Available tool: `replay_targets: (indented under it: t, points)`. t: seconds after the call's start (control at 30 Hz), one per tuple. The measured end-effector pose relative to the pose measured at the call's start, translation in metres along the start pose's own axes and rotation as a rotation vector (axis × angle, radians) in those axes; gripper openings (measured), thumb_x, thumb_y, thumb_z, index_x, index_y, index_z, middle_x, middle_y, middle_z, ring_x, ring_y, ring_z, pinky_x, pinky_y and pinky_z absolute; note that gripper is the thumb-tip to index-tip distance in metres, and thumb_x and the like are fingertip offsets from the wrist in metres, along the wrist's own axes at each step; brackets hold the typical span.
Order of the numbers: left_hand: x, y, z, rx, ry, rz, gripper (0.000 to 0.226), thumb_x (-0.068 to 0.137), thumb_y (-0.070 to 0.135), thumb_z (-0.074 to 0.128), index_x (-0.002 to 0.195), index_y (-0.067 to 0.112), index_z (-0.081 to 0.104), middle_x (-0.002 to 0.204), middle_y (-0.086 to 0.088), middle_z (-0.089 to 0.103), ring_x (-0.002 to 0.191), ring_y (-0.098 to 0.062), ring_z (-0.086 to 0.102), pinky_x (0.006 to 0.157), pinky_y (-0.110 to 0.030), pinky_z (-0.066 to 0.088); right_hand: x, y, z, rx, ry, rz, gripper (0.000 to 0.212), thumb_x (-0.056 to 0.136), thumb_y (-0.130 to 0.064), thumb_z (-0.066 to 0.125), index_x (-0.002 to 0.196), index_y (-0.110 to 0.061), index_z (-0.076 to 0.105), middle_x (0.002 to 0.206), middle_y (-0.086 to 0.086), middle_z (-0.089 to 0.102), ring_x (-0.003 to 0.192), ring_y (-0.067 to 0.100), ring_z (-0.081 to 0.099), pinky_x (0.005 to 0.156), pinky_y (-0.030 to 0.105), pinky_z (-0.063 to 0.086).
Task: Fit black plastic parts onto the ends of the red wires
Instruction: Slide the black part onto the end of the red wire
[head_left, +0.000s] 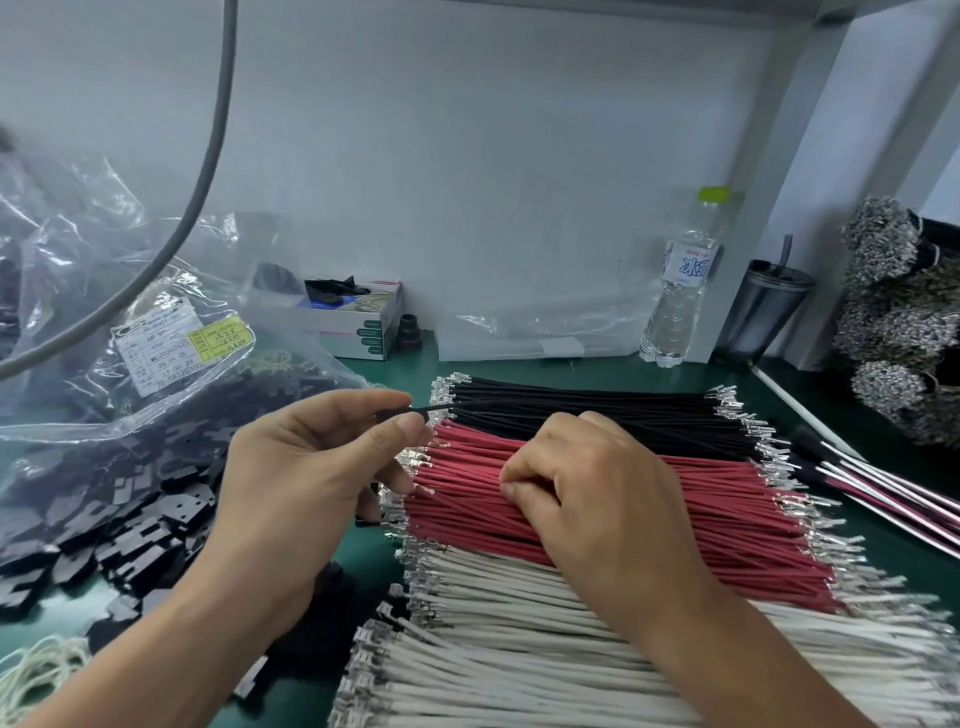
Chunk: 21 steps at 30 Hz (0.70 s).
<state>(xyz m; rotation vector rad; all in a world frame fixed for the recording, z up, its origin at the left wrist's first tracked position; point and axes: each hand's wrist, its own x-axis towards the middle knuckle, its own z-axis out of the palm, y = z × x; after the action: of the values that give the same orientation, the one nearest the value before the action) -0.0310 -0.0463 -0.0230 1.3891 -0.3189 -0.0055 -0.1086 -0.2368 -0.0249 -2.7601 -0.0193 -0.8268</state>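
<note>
A flat row of red wires (675, 514) with metal terminals at both ends lies on the green bench, between black wires (597, 410) behind and white wires (519, 623) in front. My left hand (306, 478) pinches a small black plastic part (387, 415) between thumb and forefinger, and a black wire runs from that part to the right. My right hand (587, 499) rests on the red wires with fingers curled, pinching at one of them. Loose black plastic parts (130, 530) are heaped at the left.
Clear plastic bags (104, 291) with a label pile up at left, under a hanging grey cable (208, 171). A glove box (358, 322), water bottle (680, 291) and metal cup (769, 306) stand at the back wall. Bundled wires (898, 322) fill the right edge.
</note>
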Motion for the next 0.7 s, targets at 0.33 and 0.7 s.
replay_targets:
  t: [0.33,0.7]
  points:
    - [0.002,-0.004,0.001,-0.042,-0.011,-0.02,0.041,0.056,0.032,0.086,0.092,0.014,0.082,0.087,-0.016,0.079,0.052,-0.018,0.063,0.04,-0.022,0.046,0.005,-0.005,0.002,0.017,-0.046,-0.002,0.006,0.089,-0.039,0.072,0.091,-0.034,0.073,0.086,-0.018,0.06,0.087,0.002,0.054,0.07,0.021,0.044]
    - [0.007,-0.006,-0.006,-0.065,0.0,-0.027,0.039,0.06,0.033,0.086,0.094,0.014,0.082,0.089,-0.016,0.079,0.053,-0.017,0.065,0.041,-0.022,0.048,0.006,0.008,-0.012,0.202,0.041,0.055,0.022,0.093,-0.015,0.07,0.107,-0.032,0.074,0.086,-0.02,0.061,0.087,0.001,0.06,0.076,0.012,0.046]
